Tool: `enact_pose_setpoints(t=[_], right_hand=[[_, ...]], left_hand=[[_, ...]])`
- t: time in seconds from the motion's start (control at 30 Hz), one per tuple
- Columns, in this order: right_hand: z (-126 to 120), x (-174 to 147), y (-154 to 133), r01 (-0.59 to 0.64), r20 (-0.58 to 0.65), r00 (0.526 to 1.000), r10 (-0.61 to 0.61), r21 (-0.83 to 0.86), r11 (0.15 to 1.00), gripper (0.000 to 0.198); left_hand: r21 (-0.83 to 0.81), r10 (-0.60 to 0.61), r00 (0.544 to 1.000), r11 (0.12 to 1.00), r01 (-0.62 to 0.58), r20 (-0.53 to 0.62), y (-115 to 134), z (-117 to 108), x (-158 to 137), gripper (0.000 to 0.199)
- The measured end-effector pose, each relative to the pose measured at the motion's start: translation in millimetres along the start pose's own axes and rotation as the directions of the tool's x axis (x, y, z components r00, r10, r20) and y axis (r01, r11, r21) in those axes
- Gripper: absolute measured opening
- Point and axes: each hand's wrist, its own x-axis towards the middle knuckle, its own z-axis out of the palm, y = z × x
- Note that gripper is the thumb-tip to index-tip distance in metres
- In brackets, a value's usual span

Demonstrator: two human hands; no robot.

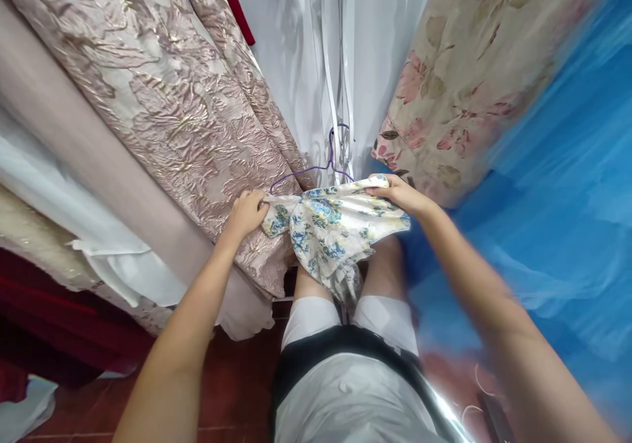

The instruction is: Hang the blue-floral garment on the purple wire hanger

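A white garment with blue and yellow flowers (328, 222) hangs on a thin purple hanger (330, 156) in front of my legs. My left hand (248, 212) is closed on the garment's left end, near the hanger's left shoulder. With fingers and thumb, my right hand (402, 194) pinches its upper right edge. The cloth is stretched between both hands, and its lower part hangs in loose folds between my knees. The hanger's hook stands up by some white ribbons (328, 68); whether it hangs on anything I cannot tell.
Pink metallic brocade cloth (172, 114) hangs at left, white cloth (291, 48) straight ahead. Rose-print cloth (459, 94) and bright blue fabric (553, 186) hang at right. Dark red fabric (59, 318) is low at left above the red tiled floor (237, 384).
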Motion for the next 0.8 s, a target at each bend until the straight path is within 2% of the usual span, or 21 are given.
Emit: enact_pose_setpoints(t=[0.1,0.2,0.27,0.33,0.43,0.53,0.6,0.7,0.8], right_hand=[[-0.1,-0.5,1.4,0.010,-0.009,1.000,-0.010,0.006,1.000,0.031],[-2.2,-0.7,4.4,0.013,-0.008,1.000,-0.013,0.005,1.000,0.032],[-3.3,-0.2,5.9,0.012,-0.007,1.000,-0.012,0.004,1.000,0.032],[-3.6,1.2,7.1,0.017,-0.008,1.000,-0.017,0.001,1.000,0.032],[-3.8,5.4,8.9,0.033,-0.010,0.999,-0.033,0.009,0.999,0.032],[-5.8,10.0,11.6,0.025,-0.020,1.000,-0.024,0.036,0.999,0.031],[-7.8,11.6,13.6,-0.021,-0.028,0.999,0.022,0.056,0.998,0.032],[-10.2,10.2,16.3,-0.127,-0.031,0.991,0.130,0.083,0.988,0.035],[-11.1,3.7,18.2,-0.167,-0.016,0.986,0.169,0.069,0.983,0.036]], left_hand=[[0.039,-0.071,0.997,0.997,0.071,0.014,1.6,3.2,30.1,0.020],[-0.007,-0.122,0.981,0.992,0.124,0.148,0.4,14.1,50.0,0.017],[-0.063,-0.107,0.968,0.990,0.124,0.227,-1.4,21.8,56.2,0.014],[-0.097,-0.074,0.967,0.990,0.100,0.243,-2.8,26.4,57.1,0.013],[-0.093,-0.061,0.985,0.993,0.077,0.161,-2.9,23.2,52.5,0.016],[-0.031,-0.029,0.999,0.999,0.028,-0.036,0.6,8.5,48.8,0.019],[-0.025,0.036,0.993,0.999,-0.039,-0.117,7.1,-4.1,49.2,0.017],[-0.186,0.161,0.980,0.966,-0.182,-0.121,24.9,-20.9,50.8,0.020],[-0.384,0.259,0.956,0.875,-0.294,-0.140,44.4,-29.0,49.5,0.024]])
